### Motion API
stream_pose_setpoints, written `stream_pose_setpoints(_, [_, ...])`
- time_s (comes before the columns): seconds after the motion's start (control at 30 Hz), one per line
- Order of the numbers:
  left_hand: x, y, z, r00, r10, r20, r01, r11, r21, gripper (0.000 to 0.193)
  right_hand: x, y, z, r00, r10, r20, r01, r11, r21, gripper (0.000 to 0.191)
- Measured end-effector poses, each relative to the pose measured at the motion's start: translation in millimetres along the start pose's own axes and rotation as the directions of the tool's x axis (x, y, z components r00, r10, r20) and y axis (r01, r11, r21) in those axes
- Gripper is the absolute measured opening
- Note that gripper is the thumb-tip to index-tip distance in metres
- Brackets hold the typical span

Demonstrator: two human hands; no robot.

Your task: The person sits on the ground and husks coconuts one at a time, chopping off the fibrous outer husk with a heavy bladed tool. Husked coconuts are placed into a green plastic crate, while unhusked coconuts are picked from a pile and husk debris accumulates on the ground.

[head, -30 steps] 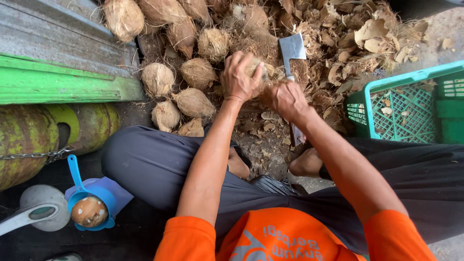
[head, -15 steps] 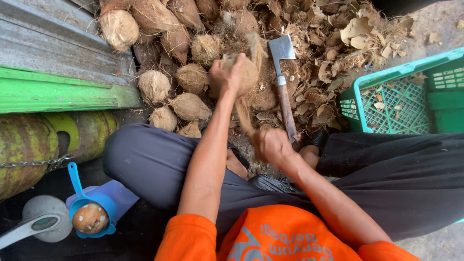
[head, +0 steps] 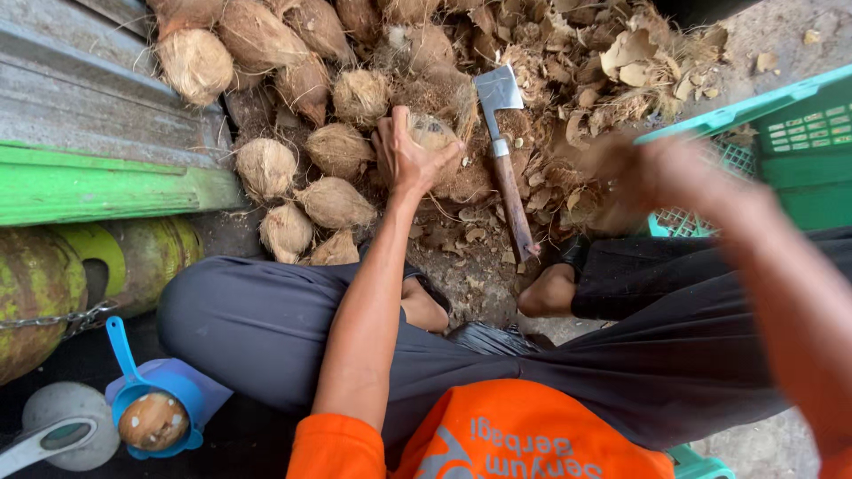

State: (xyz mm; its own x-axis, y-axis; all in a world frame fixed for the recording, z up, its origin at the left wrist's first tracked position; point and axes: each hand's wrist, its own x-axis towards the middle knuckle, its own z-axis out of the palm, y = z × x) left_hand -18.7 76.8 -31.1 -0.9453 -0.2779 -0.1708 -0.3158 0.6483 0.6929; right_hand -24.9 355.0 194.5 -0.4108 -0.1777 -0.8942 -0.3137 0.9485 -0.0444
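Since a moment ago, the right hand (head: pixel 661 177) has let go of the cleaver (head: pixel 504 151) and swung over toward the green crate (head: pixel 799 133); it is too blurry to tell its grip. The left hand (head: pixel 404 155) is clamped on a husked coconut (head: pixel 435 133) on the ground, and the cleaver lies just beside it.

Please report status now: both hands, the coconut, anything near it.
Left hand grips husked coconut on the pile. Right hand blurred, empty as far as visible, above green crate. Cleaver lies beside the coconut.
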Motion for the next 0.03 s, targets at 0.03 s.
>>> stream_pose_setpoints(0.03, [4.2, -6.7, 4.7, 0.999, -0.013, 0.036, 0.014, 0.999, -0.030, 0.091, -10.6, 9.4, -46.7, 0.959, 0.269, 0.088, -0.273, 0.962, 0.026, 0.071])
